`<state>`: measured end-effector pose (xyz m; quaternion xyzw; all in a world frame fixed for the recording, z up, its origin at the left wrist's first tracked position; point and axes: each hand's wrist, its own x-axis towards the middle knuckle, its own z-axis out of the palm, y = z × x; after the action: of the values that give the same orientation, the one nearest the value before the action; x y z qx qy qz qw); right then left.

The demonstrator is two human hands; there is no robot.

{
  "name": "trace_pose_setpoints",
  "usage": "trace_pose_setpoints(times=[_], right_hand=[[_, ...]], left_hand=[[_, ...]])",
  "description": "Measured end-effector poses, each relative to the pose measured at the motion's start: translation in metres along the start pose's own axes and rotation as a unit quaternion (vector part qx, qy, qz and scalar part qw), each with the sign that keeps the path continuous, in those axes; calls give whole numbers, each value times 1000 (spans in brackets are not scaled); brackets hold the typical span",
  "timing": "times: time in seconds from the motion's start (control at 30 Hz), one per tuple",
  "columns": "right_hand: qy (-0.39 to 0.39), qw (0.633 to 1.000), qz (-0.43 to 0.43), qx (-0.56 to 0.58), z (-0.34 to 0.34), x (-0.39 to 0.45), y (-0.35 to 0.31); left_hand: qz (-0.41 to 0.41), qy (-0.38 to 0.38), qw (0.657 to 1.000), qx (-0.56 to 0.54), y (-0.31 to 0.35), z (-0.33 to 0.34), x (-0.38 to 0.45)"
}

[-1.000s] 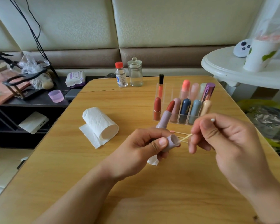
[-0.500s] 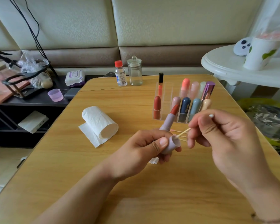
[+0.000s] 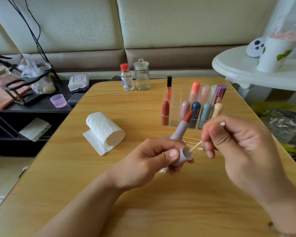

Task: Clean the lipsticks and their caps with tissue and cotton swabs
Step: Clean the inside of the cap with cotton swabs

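Two hands, lilac plastic cap [image 3: 184,155], wooden cotton swab [image 3: 197,145] inside

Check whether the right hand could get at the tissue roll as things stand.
Probably not directly: the right hand pinches a cotton swab, and the left hand with the lilac cap lies between it and the tissue roll.

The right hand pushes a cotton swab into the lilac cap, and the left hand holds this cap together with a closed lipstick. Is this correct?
Not quite. In the head view the lipstick in the left hand is open, its red tip bare. The right hand does push the cotton swab into the lilac cap.
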<state>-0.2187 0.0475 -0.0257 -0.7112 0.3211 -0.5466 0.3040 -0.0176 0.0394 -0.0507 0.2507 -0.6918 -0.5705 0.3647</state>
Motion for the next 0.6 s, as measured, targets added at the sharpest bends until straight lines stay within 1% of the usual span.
trace_pose_setpoints(times=[0.07,0.1,0.13,0.2,0.27,0.37,0.47,0.53,0.6], right_hand=[[16,998,-41,-52,3,-2,-1],[15,996,-62,-62,4,-4,-3],[7,996,-74,-57,5,-5,-4],[-9,998,-64,-13,7,-7,-6],[4,998,-62,2,3,-8,-8],[14,990,-119,-71,1,-9,-8],[-9,970,-182,-162,7,-11,-10],[-11,955,-209,-209,12,-12,-11],[6,941,-232,-247,15,-13,-10]], left_hand=[[10,8,999,40,-2,0,0],[12,21,999,36,-2,0,0],[19,38,999,23,-2,-1,0],[45,72,996,8,1,-2,0],[71,106,992,24,1,-2,1],[100,152,982,42,1,-2,2],[117,183,975,39,1,1,2],[119,198,972,27,2,4,2],[106,216,971,7,2,5,2]])
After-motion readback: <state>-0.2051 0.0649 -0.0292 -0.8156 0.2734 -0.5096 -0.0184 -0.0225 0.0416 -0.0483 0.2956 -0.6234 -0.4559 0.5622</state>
